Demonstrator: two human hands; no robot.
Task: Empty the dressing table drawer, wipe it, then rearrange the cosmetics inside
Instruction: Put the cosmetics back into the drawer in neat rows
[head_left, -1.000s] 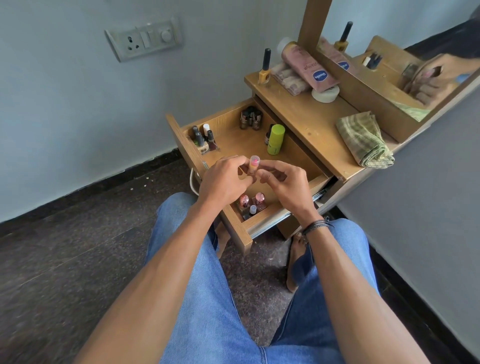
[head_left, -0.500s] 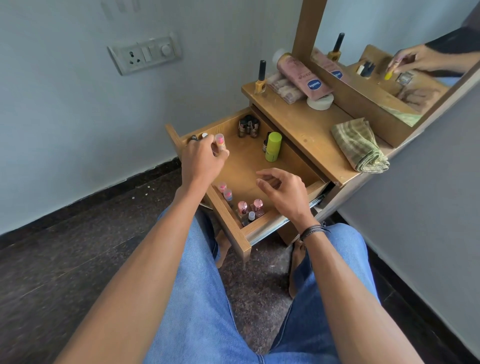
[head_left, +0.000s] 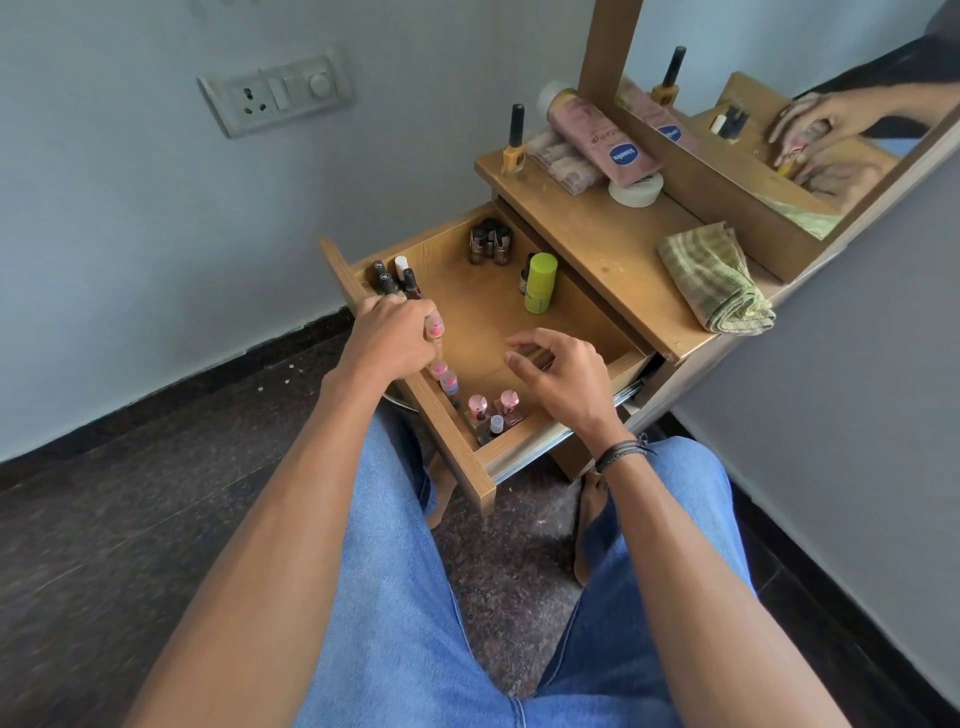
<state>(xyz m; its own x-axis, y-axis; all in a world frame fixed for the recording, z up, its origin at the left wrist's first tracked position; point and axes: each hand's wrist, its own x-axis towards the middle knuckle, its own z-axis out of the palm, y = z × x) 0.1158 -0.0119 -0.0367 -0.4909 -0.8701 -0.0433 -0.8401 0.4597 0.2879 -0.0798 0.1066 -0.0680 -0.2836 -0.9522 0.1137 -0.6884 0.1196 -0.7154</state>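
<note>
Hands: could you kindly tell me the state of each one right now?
Left hand: grips a pink-capped bottle.
Right hand: open, holding nothing.

bedroom: dressing table (head_left: 613, 244), mirror (head_left: 810, 67), cosmetics drawer (head_left: 483, 462).

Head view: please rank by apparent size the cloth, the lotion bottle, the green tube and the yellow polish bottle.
1. cloth
2. lotion bottle
3. green tube and yellow polish bottle look close: the polish is longer but thinner, and stands farther away.
</note>
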